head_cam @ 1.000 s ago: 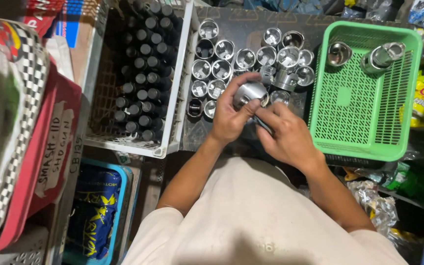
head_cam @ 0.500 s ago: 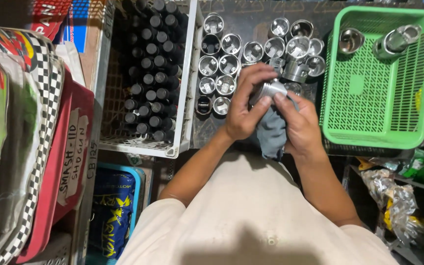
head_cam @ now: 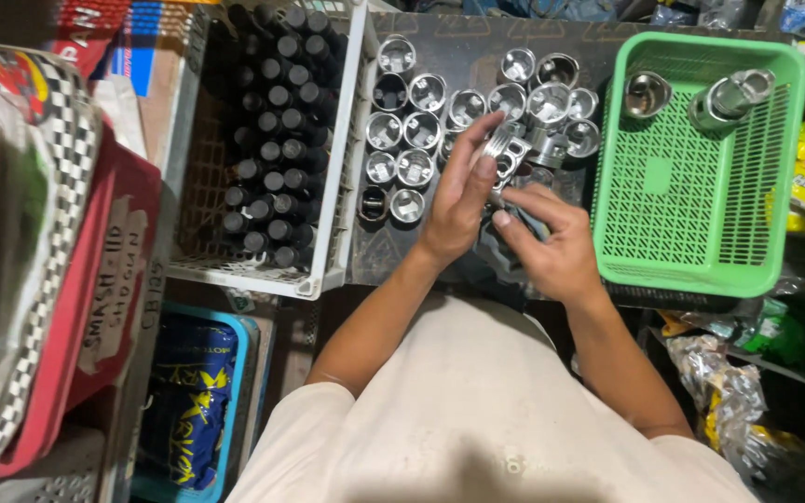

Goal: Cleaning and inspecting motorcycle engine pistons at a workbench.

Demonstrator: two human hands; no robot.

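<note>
Piston (head_cam: 503, 151): shiny, ringed metal between both hands.

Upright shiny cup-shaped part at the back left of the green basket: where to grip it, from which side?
Take the metal cup by its round outer wall, coming straight down from above. It stands mouth up with bare mesh on its near side, so fingers can likely close across the rim. The green basket wall stands close on the left and the cylinder lies to the right, so sideways approaches look cramped.

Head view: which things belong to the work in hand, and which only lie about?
In the work:
left hand
right hand
piston
cloth
piston rows
green basket

Lying about:
white crate of black parts
red box
blue packet
</note>
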